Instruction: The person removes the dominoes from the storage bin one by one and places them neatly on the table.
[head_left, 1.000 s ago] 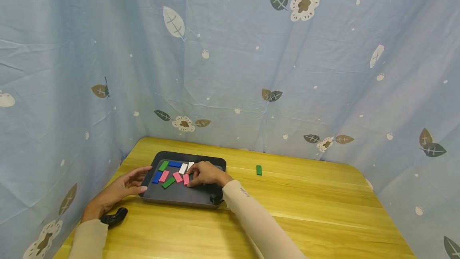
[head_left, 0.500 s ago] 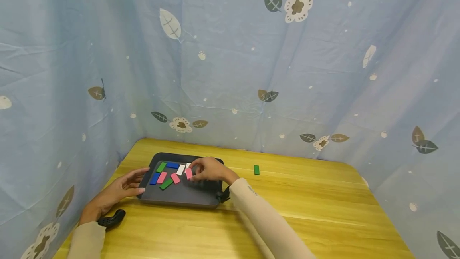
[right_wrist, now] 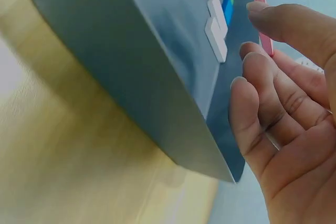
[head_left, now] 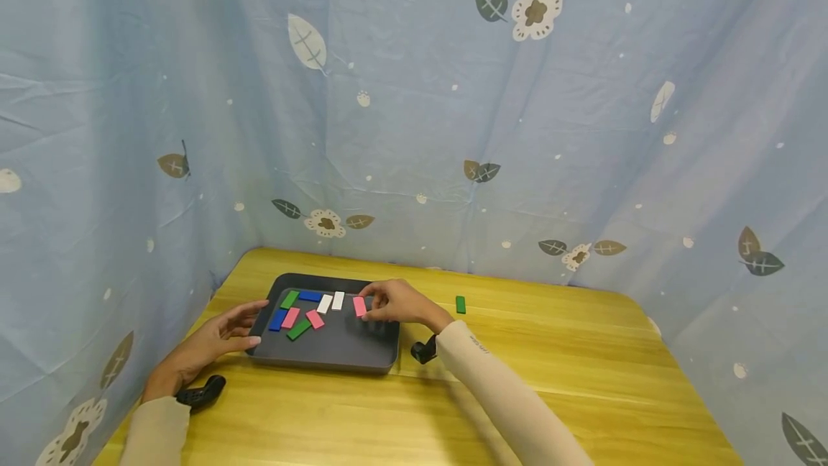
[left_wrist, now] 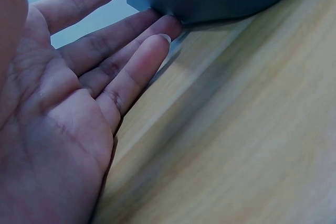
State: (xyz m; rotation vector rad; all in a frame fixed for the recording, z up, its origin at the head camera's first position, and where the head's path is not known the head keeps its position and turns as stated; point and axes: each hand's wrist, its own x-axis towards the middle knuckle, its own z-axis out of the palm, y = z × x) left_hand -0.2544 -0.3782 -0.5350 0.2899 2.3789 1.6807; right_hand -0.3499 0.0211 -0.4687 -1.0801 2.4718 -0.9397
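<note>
Lettering [head_left: 479,344] on right sleeve [head_left: 514,398]: too small to read. Dark gray rectangular tray [head_left: 352,344], left on wood-grain table [head_left: 582,365], contains eight flat blocks: two green [head_left: 300,329], two blue [head_left: 310,295], two white [head_left: 338,300], two pink [head_left: 291,318]. Right hand [head_left: 401,302] pinches third pink block [head_left: 359,306] over tray's right part. Left hand [head_left: 216,336]: fingers extended, touching tray's left wall. One green block [head_left: 461,305] lies on table, right of tray.

- Blue curtain [head_left: 414,92] as walls, 8 round through 12 to 4 o'clock; wrinkled, vertical folds.
- Prints on it: white flower [head_left: 537,11] at 1 o'clock, pale leaf [head_left: 307,42] at 11.
- Yellow wood-grain table [head_left: 569,372], 4 to 8 o'clock, far corners rounded.
- Light soft; blurry shadow [head_left: 453,412], 6 o'clock.
</note>
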